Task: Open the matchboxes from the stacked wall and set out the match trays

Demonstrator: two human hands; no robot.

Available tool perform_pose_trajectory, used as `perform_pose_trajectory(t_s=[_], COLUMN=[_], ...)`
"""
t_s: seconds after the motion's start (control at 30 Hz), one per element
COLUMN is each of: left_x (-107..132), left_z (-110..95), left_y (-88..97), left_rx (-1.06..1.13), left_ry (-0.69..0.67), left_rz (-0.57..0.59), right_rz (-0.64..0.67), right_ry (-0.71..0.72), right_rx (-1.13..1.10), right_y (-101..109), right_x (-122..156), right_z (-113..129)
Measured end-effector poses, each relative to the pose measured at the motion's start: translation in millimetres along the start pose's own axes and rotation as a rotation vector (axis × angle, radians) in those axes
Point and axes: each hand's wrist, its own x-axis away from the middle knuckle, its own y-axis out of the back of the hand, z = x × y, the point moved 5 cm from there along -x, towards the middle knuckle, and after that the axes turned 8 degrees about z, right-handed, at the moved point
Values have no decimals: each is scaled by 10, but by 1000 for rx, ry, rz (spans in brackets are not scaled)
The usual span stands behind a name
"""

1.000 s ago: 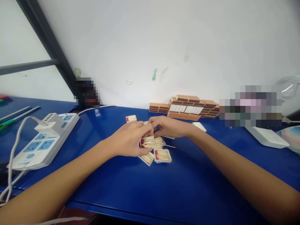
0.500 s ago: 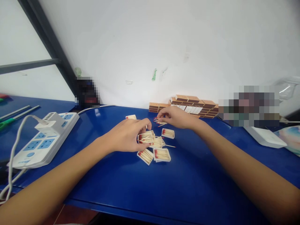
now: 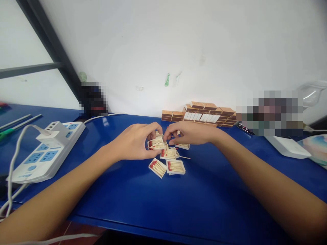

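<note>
My left hand (image 3: 135, 141) is closed round a small open matchbox tray (image 3: 155, 144) full of red-tipped matches, held just above the blue table (image 3: 178, 200). My right hand (image 3: 190, 132) meets it from the right, fingers pinched at the tray's far edge; what they pinch is too small to make out. Below the hands several more open trays of matches (image 3: 175, 166) lie on the table, and one loose match (image 3: 185, 157) lies to their right.
A stack of brown matchbox sleeves (image 3: 204, 115) stands against the white wall. A white power strip (image 3: 43, 154) with a plugged-in cable lies at the left. A white flat box (image 3: 288, 147) sits at the right. Green-handled tools (image 3: 10, 131) lie far left.
My right hand came back from the far side of the table to the tray in my left hand. My left hand lifted that tray slightly up and away from the pile.
</note>
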Motion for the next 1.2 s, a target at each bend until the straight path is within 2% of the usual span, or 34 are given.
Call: perform_pose_trajectory(t_s=[0.17, 0.37, 0.5, 0.67, 0.77, 0.87, 0.97, 1.1, 1.2], left_x=[4, -7, 2, 13, 21, 36, 47, 48, 44], left_z=[45, 86, 102, 149, 186, 214, 238, 259, 254], left_y=[41, 52, 85, 107, 116, 135, 143, 123, 100], left_rx=[-21, -32, -58, -200, -264, -278, -293, -305, -297], left_ry=[30, 48, 63, 95, 123, 142, 159, 180, 185], left_rz=[-17, -23, -34, -93, -155, -216, -239, -214, -177], right_rz=[73, 76, -44, -206, -291, -314, -280, -193, -187], right_ry=[-19, -40, -93, -122, -120, -109, -86, -53, -64], right_rx=[-10, -1, 38, 76, 126, 113, 90, 92, 25], right_y=[-88, -1, -1, -220, -241, -191, -186, -279, -297], right_x=[-29, 31, 170, 351, 373, 266, 58, -183, -206], right_z=[82, 104, 193, 273, 303, 344, 388, 420, 429])
